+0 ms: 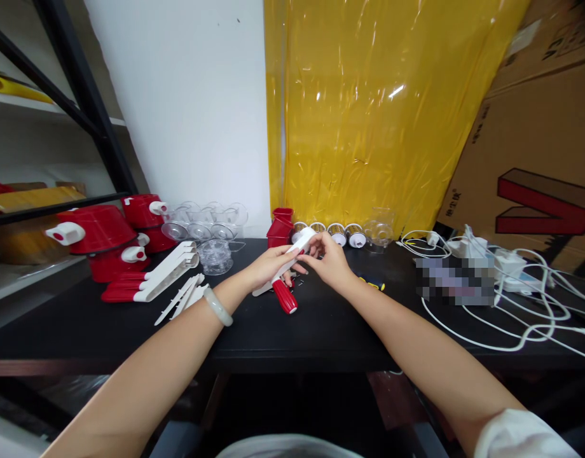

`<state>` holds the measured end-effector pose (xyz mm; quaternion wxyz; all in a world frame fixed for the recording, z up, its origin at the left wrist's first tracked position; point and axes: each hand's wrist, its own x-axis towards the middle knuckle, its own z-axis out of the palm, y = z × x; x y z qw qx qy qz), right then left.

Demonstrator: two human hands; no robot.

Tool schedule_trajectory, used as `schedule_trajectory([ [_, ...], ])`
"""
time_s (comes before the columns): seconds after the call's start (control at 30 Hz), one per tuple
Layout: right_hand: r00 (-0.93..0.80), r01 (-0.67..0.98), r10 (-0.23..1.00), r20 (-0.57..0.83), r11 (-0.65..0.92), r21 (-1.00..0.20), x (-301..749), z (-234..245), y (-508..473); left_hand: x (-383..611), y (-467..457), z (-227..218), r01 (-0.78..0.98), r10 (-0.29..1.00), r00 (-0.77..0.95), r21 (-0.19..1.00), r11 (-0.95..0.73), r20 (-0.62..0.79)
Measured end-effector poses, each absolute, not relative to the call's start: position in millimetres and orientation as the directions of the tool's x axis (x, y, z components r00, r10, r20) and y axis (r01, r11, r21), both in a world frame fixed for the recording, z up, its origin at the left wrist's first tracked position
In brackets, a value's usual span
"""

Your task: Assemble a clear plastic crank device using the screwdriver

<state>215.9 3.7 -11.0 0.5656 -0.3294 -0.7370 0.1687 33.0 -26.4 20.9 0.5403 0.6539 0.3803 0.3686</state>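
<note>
Both hands meet over the middle of the black table (321, 331). My left hand (268, 266) is closed round a white handle with a red grip (285, 296), the red end pointing toward me. My right hand (329, 261) pinches the handle's white upper end (302, 240). A pale bangle (219, 307) sits on my left wrist. A second white piece lies under the left hand, mostly hidden.
Similar white-and-red handles (152, 280) and white strips (182, 298) lie at left, beside red bowls (99, 232) and clear plastic cups (204, 222). Small metal drums (337, 234) and a red part (279, 229) stand behind. White cables and chargers (502, 280) spread at right, by cardboard boxes.
</note>
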Motion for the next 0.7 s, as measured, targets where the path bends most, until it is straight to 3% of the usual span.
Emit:
schedule_trajectory([
  [0.23, -0.044, 0.453, 0.571, 0.82, 0.743, -0.493, 219, -11, 6, 30, -27, 22, 0.077, 0.891, 0.45, 0.992, -0.103, 0.058],
  [0.4, -0.172, 0.531, 0.454, 0.874, 0.79, -0.306, 224, -7, 6, 25, -27, 26, 0.11, 0.872, 0.489, 0.989, -0.101, 0.035],
  [0.5, -0.22, 0.463, 0.469, 0.855, 0.822, -0.332, 225, -5, 7, 21, -29, 31, 0.053, 0.853, 0.522, 0.998, -0.013, -0.017],
  [0.7, -0.141, 0.427, 0.515, 0.845, 0.802, -0.417, 229, -4, 12, 15, -32, 44, -0.157, 0.818, 0.572, 0.971, 0.179, -0.058],
])
